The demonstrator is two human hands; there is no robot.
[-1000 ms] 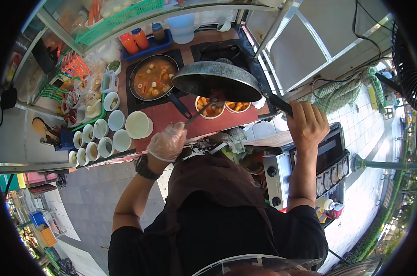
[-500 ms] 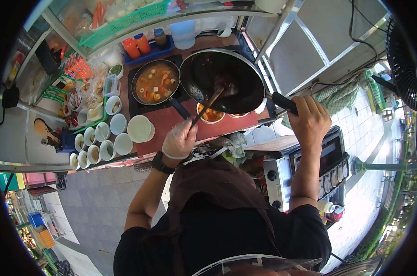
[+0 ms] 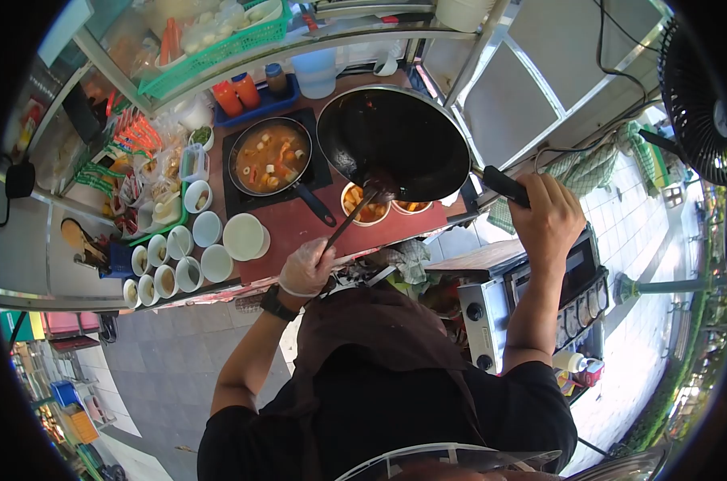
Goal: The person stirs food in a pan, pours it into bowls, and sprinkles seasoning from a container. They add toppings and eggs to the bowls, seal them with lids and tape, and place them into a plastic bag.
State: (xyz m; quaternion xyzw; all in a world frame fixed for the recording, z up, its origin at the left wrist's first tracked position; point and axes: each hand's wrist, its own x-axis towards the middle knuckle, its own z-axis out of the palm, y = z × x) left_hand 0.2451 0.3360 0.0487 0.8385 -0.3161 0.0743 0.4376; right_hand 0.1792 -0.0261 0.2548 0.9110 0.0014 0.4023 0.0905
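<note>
My left hand (image 3: 305,270), in a clear plastic glove, is closed around the dark handle of a spatula (image 3: 353,216). The spatula's broad end rests at the near lip of a black wok (image 3: 391,132), above a white bowl (image 3: 349,192) of orange-red food. My right hand (image 3: 552,215), ungloved, grips the wok's black handle (image 3: 506,187). The wok is tilted towards me, its inside mostly bare and dark. A second bowl (image 3: 412,207) of similar food is partly hidden under the wok. Left of the wok, a frying pan (image 3: 305,186) holds orange soup with white chunks.
Several white cups (image 3: 189,274) and a stack of white bowls (image 3: 245,238) stand on the left. Behind are a blue tray (image 3: 255,111) with bottles and a water jug (image 3: 313,74). A metal stove (image 3: 485,325) is beside me; a fan (image 3: 696,120) stands far right.
My left hand and the spatula have moved down towards me; the spatula's end has gone from inside the wok to its near lip. My right hand still holds the wok, slightly shifted.
</note>
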